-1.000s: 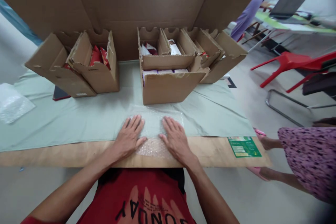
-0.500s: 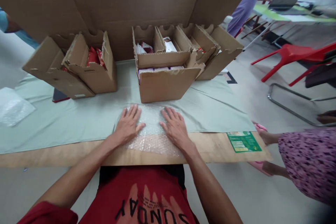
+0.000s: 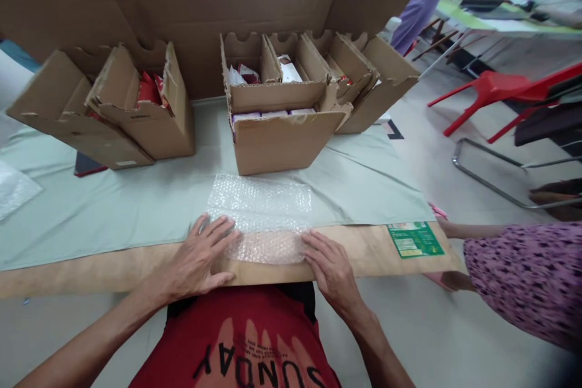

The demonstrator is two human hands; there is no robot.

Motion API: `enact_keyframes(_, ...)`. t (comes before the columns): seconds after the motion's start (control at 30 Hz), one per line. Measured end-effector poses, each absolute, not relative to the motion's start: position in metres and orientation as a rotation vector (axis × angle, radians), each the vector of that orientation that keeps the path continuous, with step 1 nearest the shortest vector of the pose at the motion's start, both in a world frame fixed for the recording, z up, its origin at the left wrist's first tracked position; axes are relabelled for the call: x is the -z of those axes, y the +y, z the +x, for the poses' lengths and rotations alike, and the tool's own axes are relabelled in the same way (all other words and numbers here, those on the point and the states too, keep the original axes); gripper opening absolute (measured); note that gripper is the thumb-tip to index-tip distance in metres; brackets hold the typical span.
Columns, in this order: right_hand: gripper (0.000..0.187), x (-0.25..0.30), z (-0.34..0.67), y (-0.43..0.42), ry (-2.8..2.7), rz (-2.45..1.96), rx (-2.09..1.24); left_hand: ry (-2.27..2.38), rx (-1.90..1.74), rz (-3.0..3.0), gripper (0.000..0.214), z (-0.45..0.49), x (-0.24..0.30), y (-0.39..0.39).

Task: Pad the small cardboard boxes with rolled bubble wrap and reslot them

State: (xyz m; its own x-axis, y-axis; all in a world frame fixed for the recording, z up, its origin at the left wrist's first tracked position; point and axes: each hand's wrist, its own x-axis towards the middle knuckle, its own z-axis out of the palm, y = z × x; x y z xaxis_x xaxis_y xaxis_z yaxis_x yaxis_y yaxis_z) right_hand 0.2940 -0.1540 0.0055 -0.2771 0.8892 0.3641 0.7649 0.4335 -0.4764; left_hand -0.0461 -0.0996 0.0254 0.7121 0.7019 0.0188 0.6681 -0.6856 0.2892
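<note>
A clear sheet of bubble wrap (image 3: 264, 206) lies flat near the table's front edge, partly on the pale green cloth and partly on bare wood. My left hand (image 3: 204, 254) rests at its left side, fingers spread, fingertips on the wrap's edge. At the right side, my right hand (image 3: 330, 260) touches the lower right corner with its fingers stretched out side by side. Neither hand has anything in its grasp. Just behind the wrap stands a cardboard bin (image 3: 277, 148) with purple-and-white packs inside.
More cardboard bins (image 3: 168, 130) stand left and right at the back, some holding red packets (image 3: 149, 90). Another piece of bubble wrap (image 3: 16, 188) lies far left. A green label (image 3: 413, 240) is on the wood. Someone in a patterned purple garment (image 3: 522, 273) is at right, near a red chair (image 3: 500, 88).
Both hands have slid back toward my body, from on top of the bubble wrap to its lower side edges. More of the wrap's far part is now uncovered.
</note>
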Motion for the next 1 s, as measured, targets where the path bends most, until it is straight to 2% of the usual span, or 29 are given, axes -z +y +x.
enact_keyframes(0.07,0.021,-0.012,0.292,-0.150,-1.928,-1.374,-0.413,1.103,-0.202,2.636,0.074,-0.050,-0.028,-0.096)
enact_keyframes(0.17,0.020,-0.026,0.298,-0.150,-1.641,-1.469,-0.639,1.130,-0.382,2.553,0.045,-0.058,-0.034,-0.094)
enact_keyframes(0.27,0.024,-0.036,0.310,-0.152,-1.430,-1.519,-0.793,1.267,-0.592,2.275,0.027,-0.056,-0.042,-0.093)
enact_keyframes(0.3,0.030,-0.038,0.313,-0.153,-1.411,-1.486,-0.857,1.325,-0.615,2.153,0.023,-0.054,-0.045,-0.093)
enact_keyframes(0.4,0.066,-0.036,0.320,-0.156,-1.490,-1.395,-1.003,1.437,-0.629,1.865,0.019,-0.046,-0.053,-0.087)
enact_keyframes(0.43,0.070,-0.033,0.321,-0.156,-1.519,-1.427,-0.992,1.452,-0.645,1.815,0.020,-0.044,-0.054,-0.084)
enact_keyframes(0.6,0.038,-0.011,0.308,-0.143,-1.478,-1.712,-0.627,1.550,-0.656,1.817,0.021,-0.038,-0.047,-0.070)
enact_keyframes(0.8,0.036,0.010,0.292,-0.115,-1.662,-1.800,-0.029,1.763,-0.491,2.183,0.019,-0.032,-0.024,-0.062)
enact_keyframes(0.93,0.038,0.013,0.296,-0.114,-1.762,-1.841,0.103,1.842,-0.438,2.364,0.016,-0.032,-0.015,-0.062)
enact_keyframes(1.0,0.041,0.008,0.299,-0.118,-1.783,-1.867,0.191,1.904,-0.512,2.387,0.026,-0.032,-0.017,-0.065)
